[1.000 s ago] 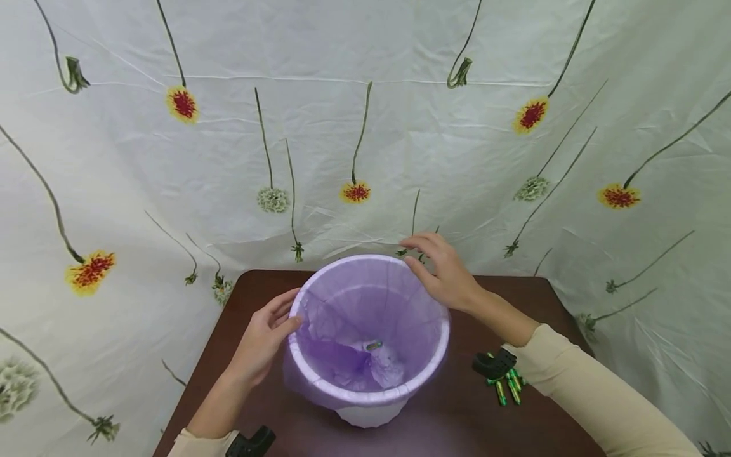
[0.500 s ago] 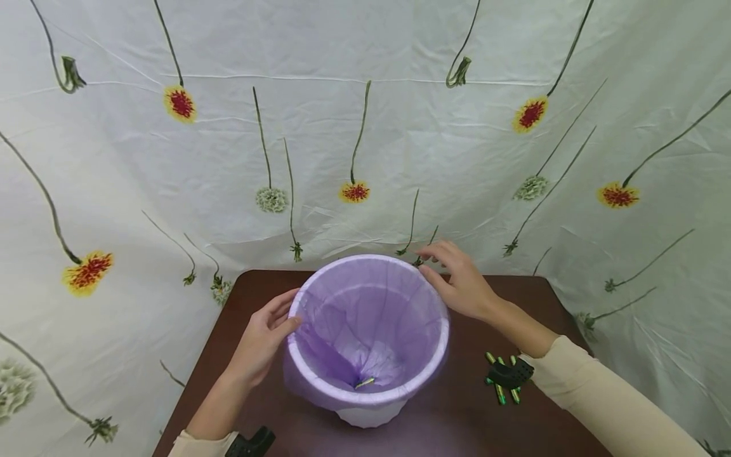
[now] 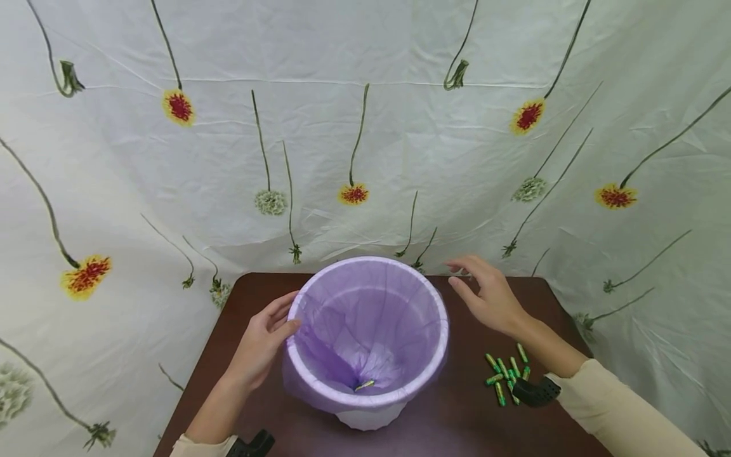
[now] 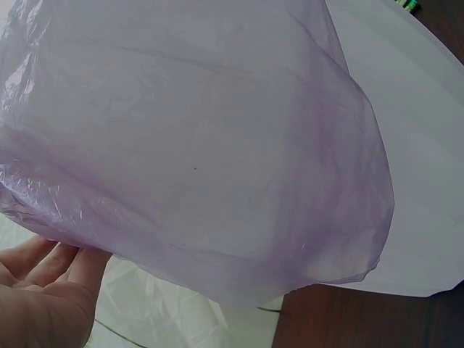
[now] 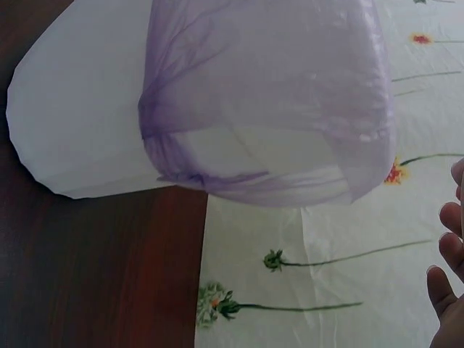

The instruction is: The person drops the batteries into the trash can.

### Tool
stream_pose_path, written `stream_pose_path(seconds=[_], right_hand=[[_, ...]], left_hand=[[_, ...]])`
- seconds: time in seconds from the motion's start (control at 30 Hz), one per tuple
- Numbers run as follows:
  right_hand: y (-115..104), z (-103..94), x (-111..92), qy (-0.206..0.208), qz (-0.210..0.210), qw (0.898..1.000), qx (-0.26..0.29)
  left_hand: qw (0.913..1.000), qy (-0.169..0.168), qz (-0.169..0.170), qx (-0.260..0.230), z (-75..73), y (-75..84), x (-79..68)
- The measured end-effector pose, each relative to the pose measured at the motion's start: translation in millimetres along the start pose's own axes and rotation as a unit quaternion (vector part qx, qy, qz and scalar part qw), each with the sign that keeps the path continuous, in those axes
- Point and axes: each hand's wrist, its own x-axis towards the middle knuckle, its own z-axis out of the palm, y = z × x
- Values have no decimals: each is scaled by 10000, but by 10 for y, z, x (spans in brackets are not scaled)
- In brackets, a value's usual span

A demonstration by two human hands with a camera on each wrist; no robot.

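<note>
A round white trash bin (image 3: 371,419) stands on the table with a purple bag liner (image 3: 394,330) folded over its rim. My left hand (image 3: 257,343) holds the bin's left side, thumb on the rim and fingers along the outside; some fingertips are hidden by the liner in the left wrist view. One small green-and-gold battery (image 3: 364,385) lies on the liner inside, near the front. My right hand (image 3: 485,295) hovers to the right of the bin, apart from it, fingers relaxed and nothing held. Its fingertips show at the edge of the right wrist view.
Several similar green-and-gold batteries (image 3: 500,393) lie loosely piled on the dark brown table (image 3: 451,419), right of the bin and near my right forearm. A white flower-printed cloth (image 3: 320,139) hangs behind and at both sides of the table.
My right hand has moved right, away from the bin's rim, uncovering more of the pile. The battery inside has dropped to the front of the liner. My left hand has stayed put.
</note>
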Motion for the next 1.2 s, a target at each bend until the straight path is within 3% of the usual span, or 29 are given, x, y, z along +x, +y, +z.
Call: stream_pose_path(seconds=[0.73,1.2], right_hand=[[431,-108,-668,650,718,9943,-445],[674,-85,-1280,985,1403,9831,-646]], left_hand=[[10000,-21,17,-3,15,-3,-1],[9999,111,-82,-18,40,6,1]])
